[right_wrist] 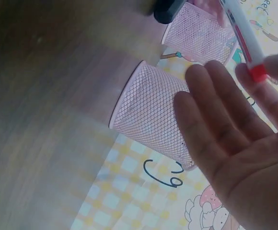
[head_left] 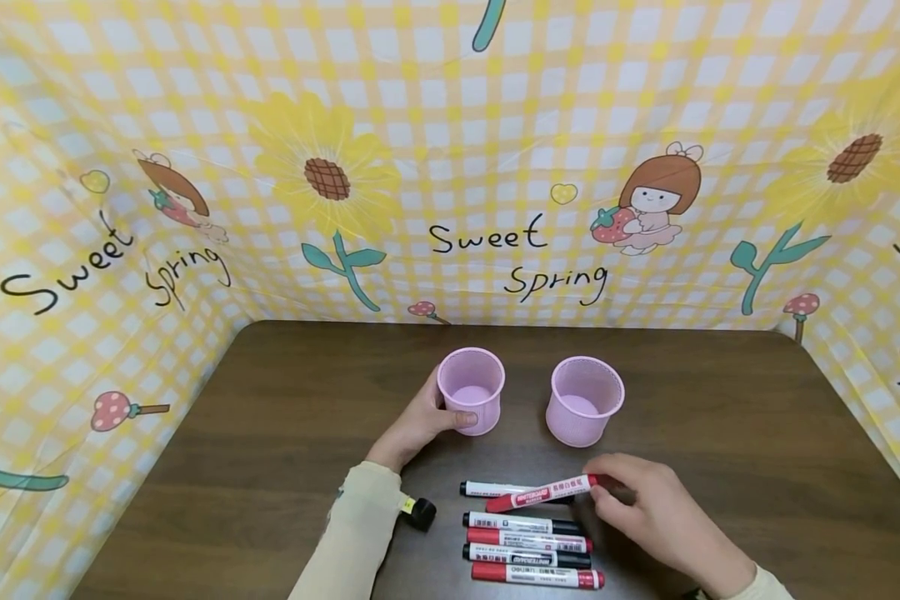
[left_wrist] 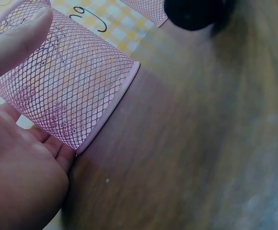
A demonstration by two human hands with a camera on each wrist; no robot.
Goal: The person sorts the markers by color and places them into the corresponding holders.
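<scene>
My left hand point(head_left: 414, 427) grips a pink mesh pen cup point(head_left: 487, 415), its thumb across the near wall and the fingers around the far left side. The cup stands upright on the table, nothing inside. In the left wrist view the mesh wall point(left_wrist: 76, 81) fills the space beside the palm. My right hand point(head_left: 648, 510) pinches a red whiteboard marker point(head_left: 537, 493) by one end between thumb and index finger; the other fingers are extended in the right wrist view. That marker slants over a black marker point(head_left: 487, 488). A second pink mesh cup point(head_left: 576, 429) stands upright to the right.
Several red and black whiteboard markers point(head_left: 525, 523) lie side by side on the brown wooden table point(head_left: 217, 483), nearest my body. A yellow-checked cloth point(head_left: 450, 158) hangs behind and at both sides. A black camera point(head_left: 422, 513) sticks out from my left wrist.
</scene>
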